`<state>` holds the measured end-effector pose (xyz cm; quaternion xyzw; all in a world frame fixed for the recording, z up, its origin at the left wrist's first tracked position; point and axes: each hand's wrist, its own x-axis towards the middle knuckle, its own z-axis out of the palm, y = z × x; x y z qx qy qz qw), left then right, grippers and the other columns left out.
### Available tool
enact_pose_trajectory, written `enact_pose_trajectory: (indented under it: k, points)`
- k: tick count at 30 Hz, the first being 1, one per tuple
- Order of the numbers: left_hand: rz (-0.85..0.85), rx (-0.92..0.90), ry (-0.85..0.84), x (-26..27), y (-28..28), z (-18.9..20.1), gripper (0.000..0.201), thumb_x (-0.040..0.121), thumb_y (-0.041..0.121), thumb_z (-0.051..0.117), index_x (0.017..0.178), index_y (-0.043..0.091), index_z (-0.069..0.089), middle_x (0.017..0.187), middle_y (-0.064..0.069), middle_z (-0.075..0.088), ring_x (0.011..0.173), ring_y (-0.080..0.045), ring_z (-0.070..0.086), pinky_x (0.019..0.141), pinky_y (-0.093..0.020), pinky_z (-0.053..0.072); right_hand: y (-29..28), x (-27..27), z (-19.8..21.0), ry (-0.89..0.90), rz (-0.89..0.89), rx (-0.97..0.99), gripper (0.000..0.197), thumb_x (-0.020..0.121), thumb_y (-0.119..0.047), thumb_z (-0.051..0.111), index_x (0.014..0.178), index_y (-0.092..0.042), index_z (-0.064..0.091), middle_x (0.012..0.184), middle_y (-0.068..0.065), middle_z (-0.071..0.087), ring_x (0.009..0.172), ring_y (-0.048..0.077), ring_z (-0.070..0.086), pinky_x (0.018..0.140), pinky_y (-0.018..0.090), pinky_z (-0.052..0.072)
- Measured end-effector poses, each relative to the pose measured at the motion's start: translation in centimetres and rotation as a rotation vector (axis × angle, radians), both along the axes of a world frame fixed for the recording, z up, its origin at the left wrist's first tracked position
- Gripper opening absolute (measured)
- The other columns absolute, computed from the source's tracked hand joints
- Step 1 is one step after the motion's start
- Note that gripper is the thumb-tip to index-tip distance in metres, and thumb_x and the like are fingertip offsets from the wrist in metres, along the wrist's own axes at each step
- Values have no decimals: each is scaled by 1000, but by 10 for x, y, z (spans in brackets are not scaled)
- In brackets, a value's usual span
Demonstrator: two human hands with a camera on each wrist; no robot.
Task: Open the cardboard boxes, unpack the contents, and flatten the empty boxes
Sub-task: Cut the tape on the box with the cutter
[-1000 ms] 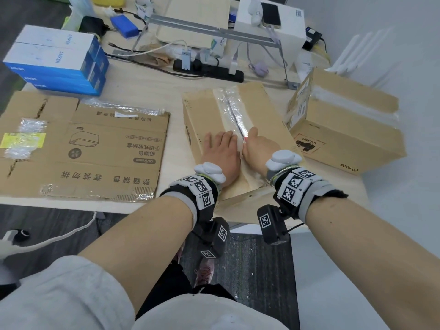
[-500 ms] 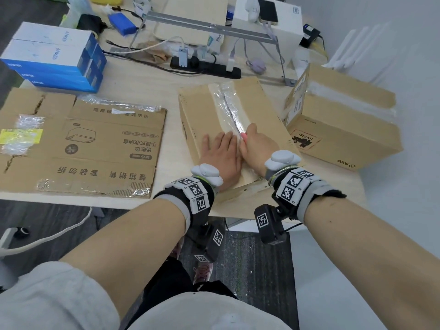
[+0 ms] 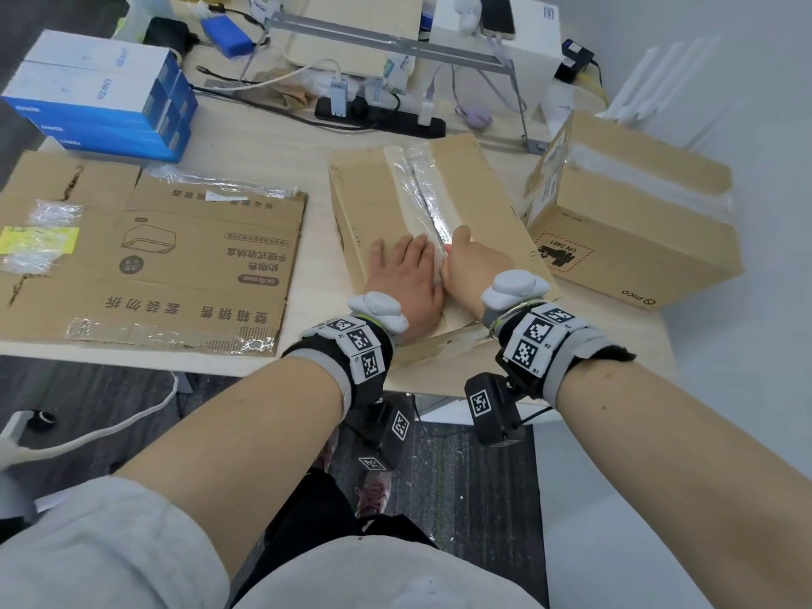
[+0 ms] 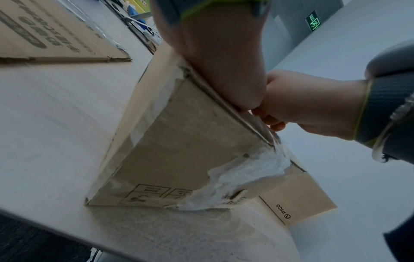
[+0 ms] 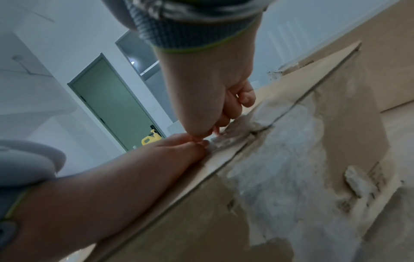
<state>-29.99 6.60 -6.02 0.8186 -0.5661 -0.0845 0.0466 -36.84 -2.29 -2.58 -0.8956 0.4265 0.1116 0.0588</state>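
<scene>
Shiny clear tape (image 3: 428,200) runs down the middle of the brown box (image 3: 465,204), and the fingers (image 5: 243,99) of the right hand (image 3: 472,265) are curled up tight at its near end. They look like they pinch a loose bit of the tape, but the very tips are hidden, so I cannot be sure. The left hand (image 3: 406,279) lies flat with its fingers (image 3: 413,250) straight, pressing down on the left flap right beside the seam. The two hands touch each other.

The box sits on the table (image 3: 263,160), near the front edge. Cardboard like this is stiff but bends at the folds, and it seems light. The tape is thin, stretchy and sticky, and it may tear into strips. A good place to hold is the loose tape end, pulling along the seam while the flat hand keeps the box from sliding.

Another closed box (image 3: 632,230) waits just to the right. A flattened box (image 3: 184,257) lies to the left.
</scene>
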Motion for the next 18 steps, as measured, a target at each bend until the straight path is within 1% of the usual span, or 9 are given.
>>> enact_pose_trajectory:
  k: [2, 5, 8, 13, 15, 18]
  points:
    - [-4, 11, -7, 0, -1, -1, 58, 100, 37, 21, 150, 10, 21, 157, -5, 21, 145, -23, 14, 117, -50, 4, 1, -1, 2, 28, -2, 4, 28, 100, -15, 34, 124, -2, 34, 101, 14, 66, 70, 27, 50, 61, 34, 34]
    - [-11, 15, -18, 0, -1, -1, 59, 99, 38, 23, 151, 9, 20, 158, -5, 20, 145, -23, 14, 117, -51, 3, 3, -1, 4, 36, -18, 60, 32, 99, -16, 35, 127, -1, 32, 103, 16, 64, 74, 27, 50, 64, 33, 33]
    - [-15, 19, -23, 1, -1, -1, 60, 99, 39, 24, 151, 9, 19, 158, -5, 19, 145, -23, 13, 117, -51, 4, 3, -6, 5, 29, 9, 34, 30, 98, -14, 34, 125, -1, 33, 102, 15, 65, 77, 29, 56, 63, 34, 34]
    - [-15, 30, -28, 0, -1, 0, 60, 99, 40, 24, 151, 9, 19, 158, -6, 19, 145, -23, 13, 117, -51, 4, 5, -10, 5, 44, 31, 32, 26, 99, -14, 34, 122, -2, 35, 100, 15, 65, 78, 31, 58, 62, 35, 35]
    - [-10, 18, -24, 0, -2, 0, 61, 99, 40, 24, 151, 9, 19, 158, -6, 19, 145, -23, 13, 117, -51, 4, 4, -10, 5, 45, 38, 24, 26, 98, -13, 35, 121, -2, 35, 100, 15, 65, 76, 30, 57, 63, 35, 35]
    - [-18, 20, -27, -1, -2, 1, 62, 99, 40, 25, 151, 8, 18, 158, -6, 19, 145, -23, 13, 117, -51, 4, 6, -16, 5, 52, 28, 18, 29, 97, -15, 38, 123, -2, 34, 102, 15, 65, 84, 32, 62, 64, 35, 36]
